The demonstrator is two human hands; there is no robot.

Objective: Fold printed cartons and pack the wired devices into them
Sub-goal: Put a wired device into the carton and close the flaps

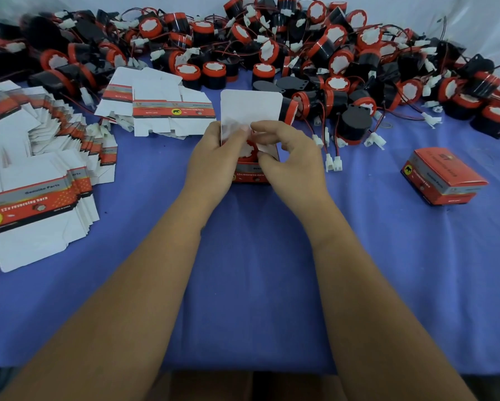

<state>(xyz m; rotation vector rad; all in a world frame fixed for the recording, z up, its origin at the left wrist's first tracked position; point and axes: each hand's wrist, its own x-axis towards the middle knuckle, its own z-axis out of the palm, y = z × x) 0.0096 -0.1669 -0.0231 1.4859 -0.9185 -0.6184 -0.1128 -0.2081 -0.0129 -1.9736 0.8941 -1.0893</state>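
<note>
Carton (250, 172) upright on blue cloth (257, 256), long axis vertical, open top, lid flap (250, 107) pointing up/away. Left hand (214, 160) grips its side; right hand (286, 160) pinches a side flap.

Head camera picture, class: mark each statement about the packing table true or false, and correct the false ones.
1. Both hands hold the open box. True.
2. Its white lid flap is folded shut. False: it stands up.
3. The flat boxes lie on the person's right. False: left.
4. One closed box sits on the right. True.
5. The cloth is green. False: blue.
</note>
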